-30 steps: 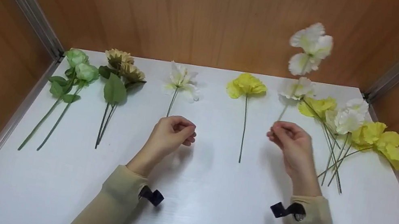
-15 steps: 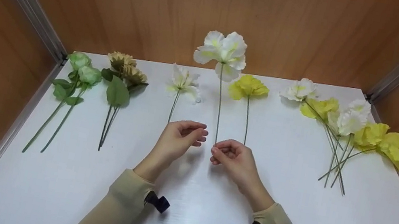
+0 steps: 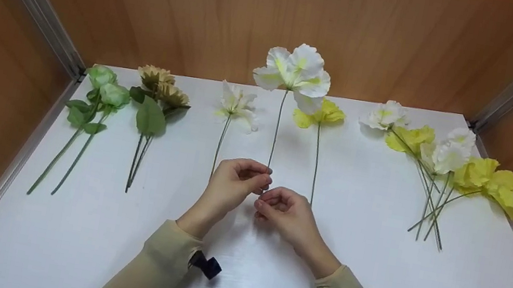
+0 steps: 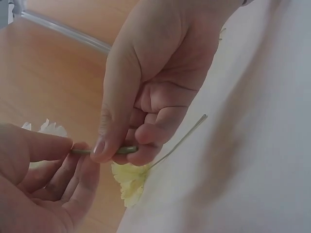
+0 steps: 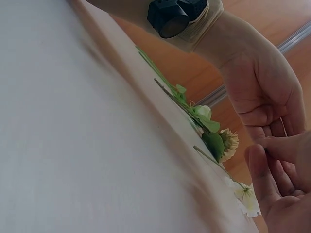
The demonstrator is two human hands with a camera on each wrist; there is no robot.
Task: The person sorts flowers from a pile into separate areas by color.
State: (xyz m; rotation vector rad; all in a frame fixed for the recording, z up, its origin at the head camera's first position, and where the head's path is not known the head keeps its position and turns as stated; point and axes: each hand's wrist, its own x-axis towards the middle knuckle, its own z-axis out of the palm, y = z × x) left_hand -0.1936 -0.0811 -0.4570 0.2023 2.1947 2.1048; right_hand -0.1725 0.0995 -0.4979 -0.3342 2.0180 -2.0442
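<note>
Pinching the stem (image 3: 276, 132) of a raised white flower (image 3: 295, 72) over the middle of the tabletop (image 3: 373, 259), both hands have fingers closed on it, left hand (image 3: 231, 184) higher, right hand (image 3: 291, 218) just below near the lower end, bloom toward the far side. Likely risk: thin stem held so low, so if either pinch eases the heavy bloom could tip or twist loose, and a low swing could brush the yellow flower (image 3: 331, 113) on the right. Versus half a second ago: left hand, then apart from the stem, now grips it; right hand sits farther left.
</note>
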